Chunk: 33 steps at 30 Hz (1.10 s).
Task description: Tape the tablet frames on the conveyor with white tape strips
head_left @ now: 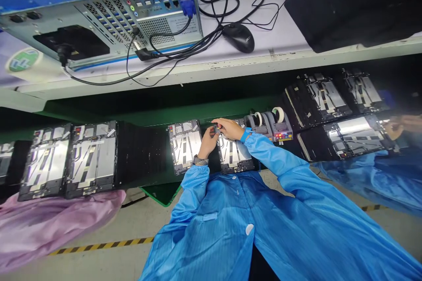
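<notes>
My left hand (207,142), with a watch on its wrist, and my right hand (228,128), with a blue wrist strap, meet above a conveyor belt. Both pinch a small dark electronic part (216,129) between their fingertips. Under my left hand lies an open tablet housing (183,145) with silver inner panels. Another such housing (234,154) lies under my right hand, partly hidden by it. Most of the small part is hidden by my fingers.
Several more housings (67,160) lie along the dark belt (141,153). Tape dispensers (278,125) stand beyond my right hand. A co-worker's blue sleeve (372,180) and hand (394,129) are at right. A computer case (99,17), cables and a mouse (238,37) sit on the shelf above.
</notes>
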### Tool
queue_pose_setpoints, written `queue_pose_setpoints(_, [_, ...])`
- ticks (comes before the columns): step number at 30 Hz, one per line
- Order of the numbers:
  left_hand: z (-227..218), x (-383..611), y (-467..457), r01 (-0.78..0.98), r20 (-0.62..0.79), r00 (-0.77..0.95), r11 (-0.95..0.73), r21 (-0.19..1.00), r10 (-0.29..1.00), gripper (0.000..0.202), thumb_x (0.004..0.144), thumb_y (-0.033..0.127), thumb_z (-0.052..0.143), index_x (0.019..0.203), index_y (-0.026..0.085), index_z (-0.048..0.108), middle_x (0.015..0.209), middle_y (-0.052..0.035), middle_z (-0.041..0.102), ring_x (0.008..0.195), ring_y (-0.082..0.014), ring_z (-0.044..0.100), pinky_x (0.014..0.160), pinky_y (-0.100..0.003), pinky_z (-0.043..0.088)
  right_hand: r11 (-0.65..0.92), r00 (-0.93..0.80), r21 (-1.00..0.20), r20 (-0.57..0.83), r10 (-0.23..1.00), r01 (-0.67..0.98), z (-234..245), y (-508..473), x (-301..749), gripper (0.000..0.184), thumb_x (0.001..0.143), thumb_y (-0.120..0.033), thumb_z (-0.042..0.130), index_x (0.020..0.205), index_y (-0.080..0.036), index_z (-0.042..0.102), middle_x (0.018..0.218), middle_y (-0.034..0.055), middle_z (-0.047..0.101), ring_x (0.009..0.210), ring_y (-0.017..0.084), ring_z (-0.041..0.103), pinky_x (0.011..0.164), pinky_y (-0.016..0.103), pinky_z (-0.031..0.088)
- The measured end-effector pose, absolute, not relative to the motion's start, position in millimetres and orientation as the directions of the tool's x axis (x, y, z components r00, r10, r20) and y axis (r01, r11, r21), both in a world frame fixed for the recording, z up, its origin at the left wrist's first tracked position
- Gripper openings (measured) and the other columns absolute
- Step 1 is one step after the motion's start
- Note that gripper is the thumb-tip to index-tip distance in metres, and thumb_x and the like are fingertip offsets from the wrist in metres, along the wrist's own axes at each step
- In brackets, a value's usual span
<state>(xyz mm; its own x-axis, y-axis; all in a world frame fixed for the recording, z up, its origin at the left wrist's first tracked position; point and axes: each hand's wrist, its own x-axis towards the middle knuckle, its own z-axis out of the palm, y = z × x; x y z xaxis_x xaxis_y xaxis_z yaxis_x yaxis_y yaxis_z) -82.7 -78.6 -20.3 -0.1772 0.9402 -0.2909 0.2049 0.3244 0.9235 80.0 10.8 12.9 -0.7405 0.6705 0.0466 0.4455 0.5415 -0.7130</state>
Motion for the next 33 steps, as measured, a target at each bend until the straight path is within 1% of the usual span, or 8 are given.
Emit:
queue_pose_setpoints(11, [-31.5, -77.4, -76.0, 0.167, -0.289, -0.220, 0.328, 0.930, 0.932, 0.037, 0.092, 0.028, 0.067, 0.127, 0.017, 0.062, 0.125, -0.0132, 0.069, 0.104, -0.0225, 0.067, 0.097, -0.042, 0.054, 0.410, -0.632, -0.789, 0.035, 0.774, 0.458, 19.8, -1.2, 86.5, 0.052, 0.088, -0.008, 0.053, 0.138, -0.020, 0.059, 0.097, 0.0042, 0.066, 0.082, 0.018, 0.056, 0.076, 0.030, 0.041])
queue_pose_setpoints(14, [-33.7, -77.2, -75.6, 0.131, -0.289, -0.243, 0.326, 0.936, 0.926, 0.037, 0.090, 0.028, 0.068, 0.125, 0.017, 0.062, 0.122, -0.0132, 0.070, 0.102, -0.0218, 0.067, 0.097, -0.042, 0.054, 0.191, -0.448, -0.923, 0.023, 0.894, 0.334, 33.0, -14.3, 89.5, 0.039, 0.089, -0.018, 0.060, 0.128, -0.020, 0.063, 0.091, 0.0025, 0.065, 0.074, 0.016, 0.054, 0.073, 0.030, 0.042])
queue_pose_setpoints(16, [-34.4, -77.0, -75.9, 0.091, -0.291, -0.248, 0.321, 0.943, 0.924, 0.038, 0.089, 0.028, 0.069, 0.125, 0.018, 0.062, 0.122, -0.0127, 0.069, 0.103, -0.0214, 0.067, 0.098, -0.042, 0.054, -0.086, -0.363, -0.989, -0.125, 0.923, 0.122, 41.6, -29.7, 91.7, 0.037, 0.088, -0.028, 0.065, 0.125, -0.020, 0.063, 0.083, 0.0001, 0.064, 0.064, 0.014, 0.050, 0.063, 0.028, 0.039])
queue_pose_setpoints(19, [-34.4, -76.7, -77.5, 0.052, -0.269, -0.256, 0.291, 0.955, 0.929, 0.043, 0.088, 0.030, 0.071, 0.128, 0.020, 0.061, 0.128, -0.0122, 0.066, 0.109, -0.0214, 0.065, 0.103, -0.042, 0.052, -0.487, -0.424, -0.838, -0.360, 0.831, -0.244, 47.5, -59.2, 92.1, 0.043, 0.086, -0.036, 0.070, 0.126, -0.021, 0.061, 0.081, -0.0001, 0.066, 0.054, 0.011, 0.045, 0.052, 0.026, 0.031])
queue_pose_setpoints(21, [-33.9, -76.4, -79.2, 0.067, -0.242, -0.279, 0.270, 0.960, 0.929, 0.051, 0.087, 0.030, 0.071, 0.136, 0.024, 0.057, 0.135, -0.0117, 0.061, 0.114, -0.0220, 0.063, 0.104, -0.041, 0.051, -0.621, -0.482, -0.674, -0.422, 0.768, -0.399, 45.0, -76.7, 89.1, 0.044, 0.085, -0.034, 0.070, 0.126, -0.021, 0.061, 0.084, 0.0015, 0.068, 0.054, 0.011, 0.047, 0.052, 0.026, 0.032])
queue_pose_setpoints(24, [-31.8, -75.3, -82.0, 0.113, -0.196, -0.304, 0.240, 0.964, 0.932, 0.060, 0.087, 0.028, 0.070, 0.144, 0.031, 0.052, 0.146, -0.0093, 0.054, 0.122, -0.0231, 0.060, 0.102, -0.039, 0.051, -0.684, -0.508, -0.498, -0.458, 0.729, -0.533, 36.2, -89.8, 82.2, 0.040, 0.086, -0.027, 0.066, 0.125, -0.020, 0.063, 0.087, 0.0030, 0.070, 0.058, 0.013, 0.052, 0.055, 0.027, 0.039])
queue_pose_setpoints(28, [-26.2, -72.1, -83.8, 0.148, -0.157, -0.303, 0.209, 0.967, 0.940, 0.055, 0.088, 0.023, 0.065, 0.141, 0.032, 0.053, 0.149, -0.0076, 0.050, 0.127, -0.0234, 0.057, 0.100, -0.035, 0.052, -0.714, -0.522, -0.338, -0.504, 0.688, -0.613, 28.2, -87.2, 76.8, 0.031, 0.092, -0.027, 0.058, 0.120, -0.018, 0.066, 0.088, 0.0043, 0.070, 0.062, 0.014, 0.053, 0.059, 0.028, 0.043])
queue_pose_setpoints(33, [-18.4, -69.0, -83.2, 0.189, -0.143, -0.293, 0.204, 0.961, 0.945, 0.043, 0.090, 0.020, 0.062, 0.132, 0.028, 0.059, 0.143, -0.0086, 0.052, 0.127, -0.0225, 0.057, 0.098, -0.034, 0.053, -0.722, -0.509, -0.288, -0.549, 0.663, -0.630, 32.1, -83.9, 76.6, 0.028, 0.093, -0.028, 0.056, 0.116, -0.017, 0.067, 0.086, 0.0046, 0.068, 0.063, 0.015, 0.053, 0.059, 0.030, 0.044])
